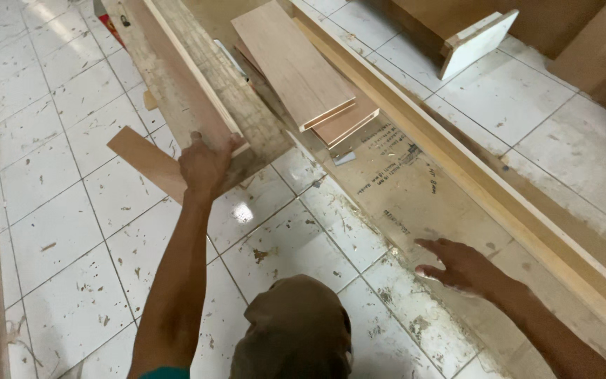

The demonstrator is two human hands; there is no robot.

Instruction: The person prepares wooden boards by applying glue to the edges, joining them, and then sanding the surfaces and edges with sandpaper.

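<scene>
Left hand [203, 165] grip closed on near end of long board [198, 91]; long axis ran away. Right hand [461, 265] spread, well apart.

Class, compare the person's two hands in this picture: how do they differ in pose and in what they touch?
1. The left hand is closed over the end of a long framed wooden panel; the right hand is open, fingers spread.
2. The left hand holds the panel; the right hand grips nothing, hovering at a thin plywood sheet on the tiled floor.
3. The left arm reaches further forward.
Both are bare.
</scene>
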